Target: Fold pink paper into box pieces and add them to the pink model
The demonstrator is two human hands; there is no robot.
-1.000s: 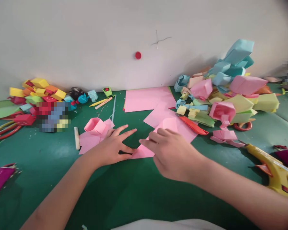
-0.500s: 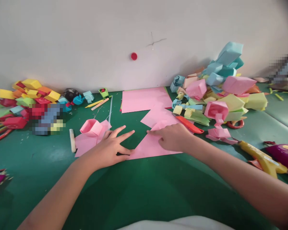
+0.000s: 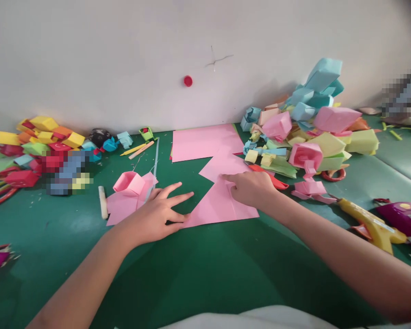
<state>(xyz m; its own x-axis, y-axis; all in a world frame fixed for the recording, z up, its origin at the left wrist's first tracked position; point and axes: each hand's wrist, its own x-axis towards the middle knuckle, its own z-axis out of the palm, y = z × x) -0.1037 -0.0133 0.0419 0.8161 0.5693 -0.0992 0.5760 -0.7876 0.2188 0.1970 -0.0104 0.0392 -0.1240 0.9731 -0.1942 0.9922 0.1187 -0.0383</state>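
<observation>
A pink sheet of paper (image 3: 214, 205) lies folded on the green table, with a notch in its left edge and a faint crease in its lower part. My left hand (image 3: 159, 210) is open, fingers spread, and its lower fingertips touch the sheet's lower left corner. On the sheet's upper half rests my right hand (image 3: 251, 188), index finger stretched out along the paper and the other fingers curled. It holds nothing I can see. Left of my left hand, a small pink paper box (image 3: 129, 183) stands on pink paper (image 3: 118, 210).
More pink sheets (image 3: 202, 142) lie by the wall. Piles of folded paper boxes stand left (image 3: 44, 130) and right (image 3: 318, 116). A red-orange tool (image 3: 276, 180), a yellow glue gun (image 3: 370, 224) and a purple tool (image 3: 397, 212) are at right; a white stick (image 3: 103, 202) lies left.
My right index fingertip has slid right and away from me over the pink sheet. The sheet's upper part looks flatter, and more of its right side shows. My left hand has hardly moved.
</observation>
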